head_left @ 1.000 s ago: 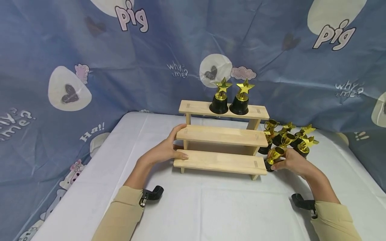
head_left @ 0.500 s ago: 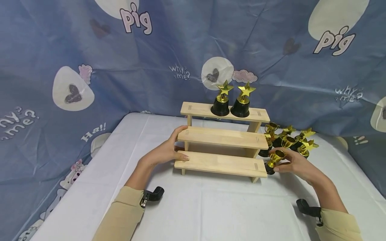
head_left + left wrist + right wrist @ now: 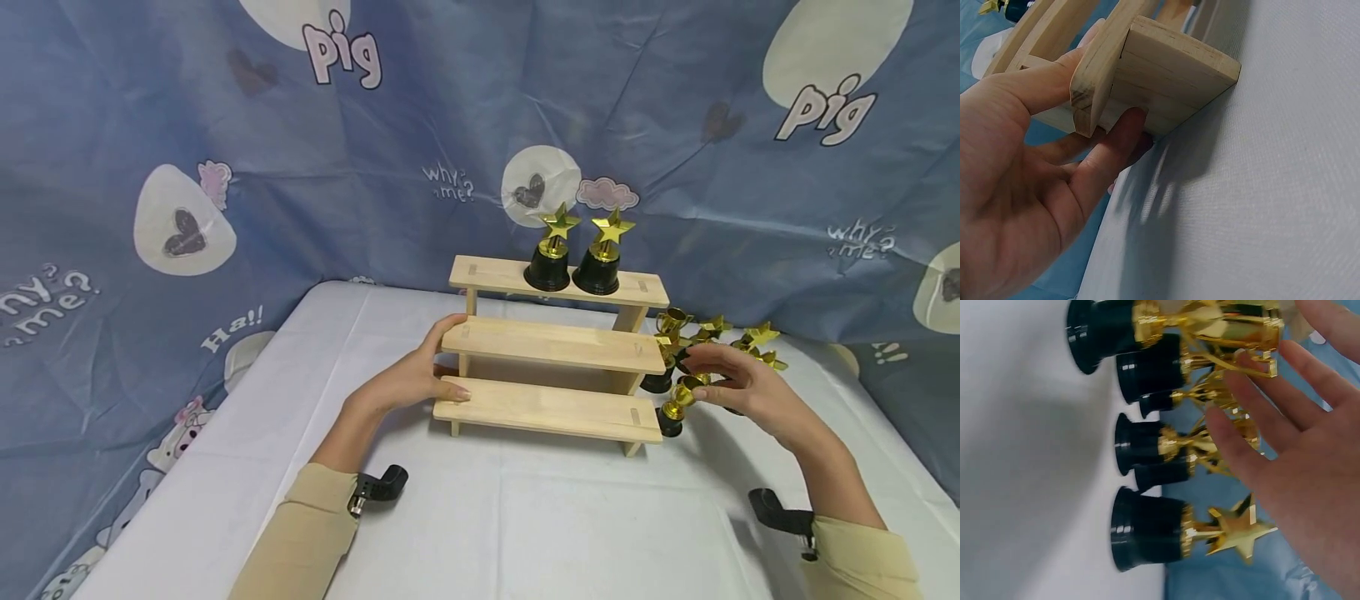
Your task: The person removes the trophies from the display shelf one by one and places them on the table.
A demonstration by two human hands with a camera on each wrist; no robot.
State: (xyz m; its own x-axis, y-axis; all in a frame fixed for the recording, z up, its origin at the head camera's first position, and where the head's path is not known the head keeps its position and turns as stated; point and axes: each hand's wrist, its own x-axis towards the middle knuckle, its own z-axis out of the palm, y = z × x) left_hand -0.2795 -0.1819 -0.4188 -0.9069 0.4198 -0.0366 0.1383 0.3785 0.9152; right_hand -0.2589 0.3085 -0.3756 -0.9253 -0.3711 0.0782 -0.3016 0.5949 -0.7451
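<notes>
A three-tier wooden display stand (image 3: 551, 407) stands on the white-covered table. At its left end my left hand (image 3: 408, 379) grips it, thumb on the lowest tier. The left wrist view shows the same hand (image 3: 1041, 169), its fingers reaching around the side panel (image 3: 1166, 78). Beside the stand's right end, a gold cup trophy (image 3: 671, 417) with a black base stands upright. My right hand (image 3: 757, 396) is just above and right of that trophy. Seen from the right wrist, the hand (image 3: 1310, 444) has extended fingers, and the cup trophy (image 3: 1210, 325) stands close to them.
Two gold star trophies, one to the left (image 3: 551, 258) and one to the right (image 3: 597, 265), stand on the top tier. Several more cup and star trophies (image 3: 660, 375) cluster behind my right hand. A blue patterned cloth (image 3: 420, 108) hangs behind the table (image 3: 585, 517).
My right hand has loosened from the cup trophy and lifted slightly up and right. The trophy remains standing by the stand. My left hand keeps its hold on the stand.
</notes>
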